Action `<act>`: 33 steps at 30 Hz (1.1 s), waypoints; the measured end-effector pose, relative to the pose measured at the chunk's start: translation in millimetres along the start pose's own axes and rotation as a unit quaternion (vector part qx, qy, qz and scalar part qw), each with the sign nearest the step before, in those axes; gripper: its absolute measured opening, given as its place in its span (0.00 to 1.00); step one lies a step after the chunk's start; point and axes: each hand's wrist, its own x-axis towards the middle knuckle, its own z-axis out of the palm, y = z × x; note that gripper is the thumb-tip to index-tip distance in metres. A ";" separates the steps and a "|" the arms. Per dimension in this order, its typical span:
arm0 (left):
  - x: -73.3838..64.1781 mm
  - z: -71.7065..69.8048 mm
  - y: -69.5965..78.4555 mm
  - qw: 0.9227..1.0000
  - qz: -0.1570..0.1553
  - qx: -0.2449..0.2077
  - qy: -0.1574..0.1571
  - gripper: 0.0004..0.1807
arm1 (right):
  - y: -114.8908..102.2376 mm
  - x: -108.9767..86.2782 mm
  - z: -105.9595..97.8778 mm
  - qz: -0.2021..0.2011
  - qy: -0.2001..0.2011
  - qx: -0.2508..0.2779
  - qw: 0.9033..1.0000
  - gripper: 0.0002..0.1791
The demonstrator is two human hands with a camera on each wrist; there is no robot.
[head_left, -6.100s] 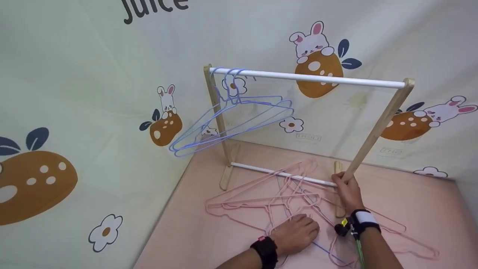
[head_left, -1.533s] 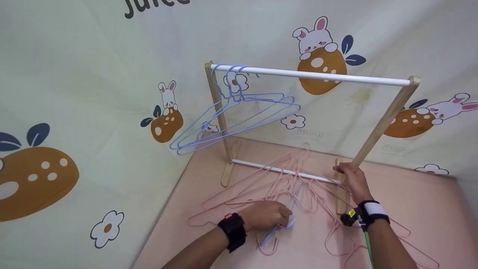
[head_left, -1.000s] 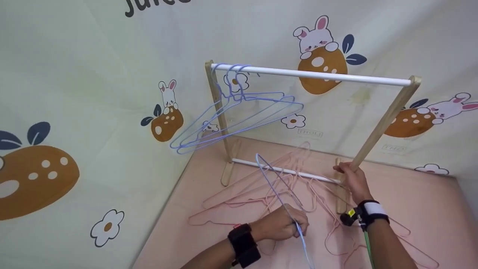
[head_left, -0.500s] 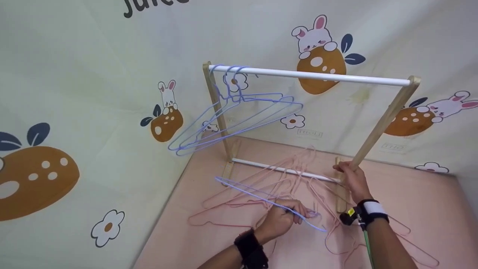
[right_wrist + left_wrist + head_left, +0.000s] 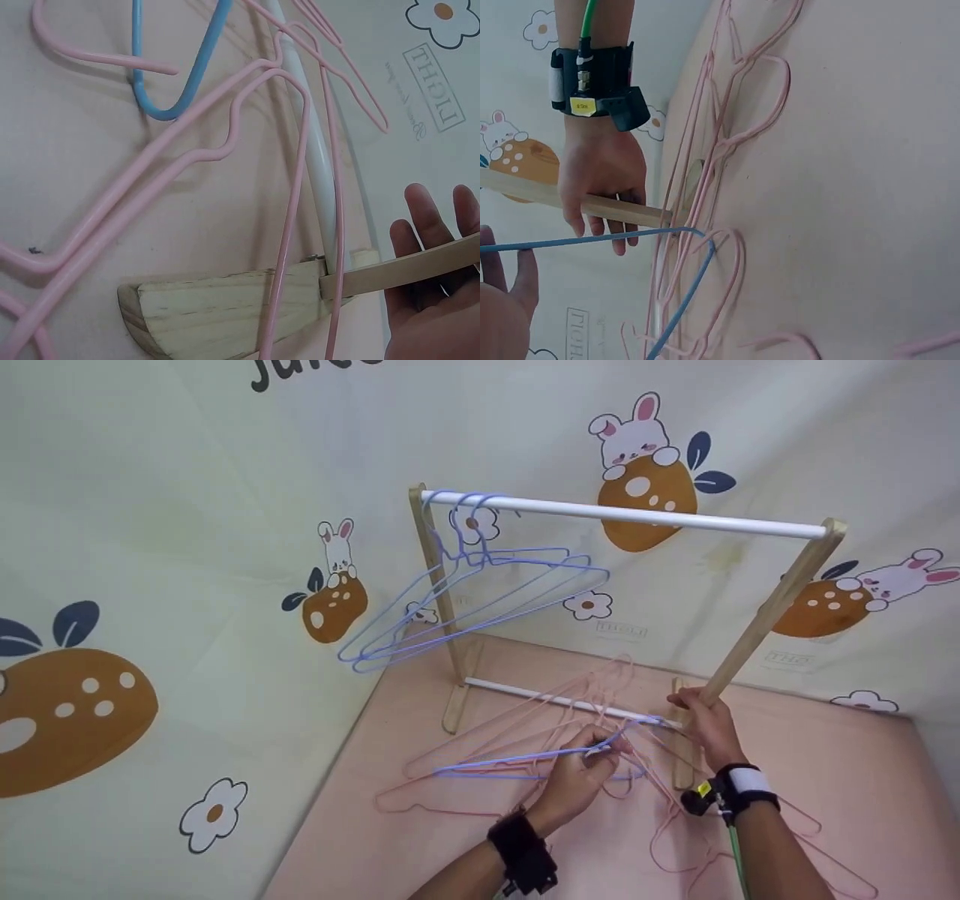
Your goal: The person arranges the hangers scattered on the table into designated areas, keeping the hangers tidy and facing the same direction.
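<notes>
My left hand [image 5: 574,784] pinches a blue wire clothes hanger [image 5: 510,760] above the pile of pink hangers, its long side reaching left and its other end near the lower rail. In the left wrist view, the left fingers [image 5: 526,281] hold the blue hanger [image 5: 592,238] at the image edge. My right hand [image 5: 712,727] grips the wooden post [image 5: 765,619] of a small clothes rack low down, thumb on one side and fingers behind. Several blue hangers [image 5: 525,560] hang at the left end of the white top rail [image 5: 637,516].
Pink hangers [image 5: 442,810] lie tangled over the lower rail [image 5: 517,694] and across the pink surface [image 5: 337,840]. The rack's wooden foot [image 5: 225,304] stands among them. A printed cloth wall [image 5: 225,660] closes off the left and back.
My left hand has picked a blue hanger out of the pile, turned it roughly level and carried it toward the rack. The right hand keeps its hold on the post.
</notes>
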 end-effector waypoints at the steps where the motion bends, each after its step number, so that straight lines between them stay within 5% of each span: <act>1: 1.0 -2.7 2.9 1.000 0.001 0.023 -0.002 0.06 | -0.1 -0.1 0.2 0.000 0.000 0.000 1.000 0.18; 7: 10.5 -15.4 12.2 0.990 0.035 0.133 0.012 0.12 | -2.0 -1.7 -0.1 0.007 -0.005 -0.012 1.000 0.21; 21: 41.1 -23.4 38.9 0.984 0.134 0.115 0.015 0.12 | -0.6 0.5 0.1 0.000 0.002 -0.002 1.000 0.14; 33: 22.1 -17.0 1.2 0.987 0.112 0.115 -0.005 0.10 | -9.9 -5.7 1.7 0.016 -0.001 -0.007 1.000 0.17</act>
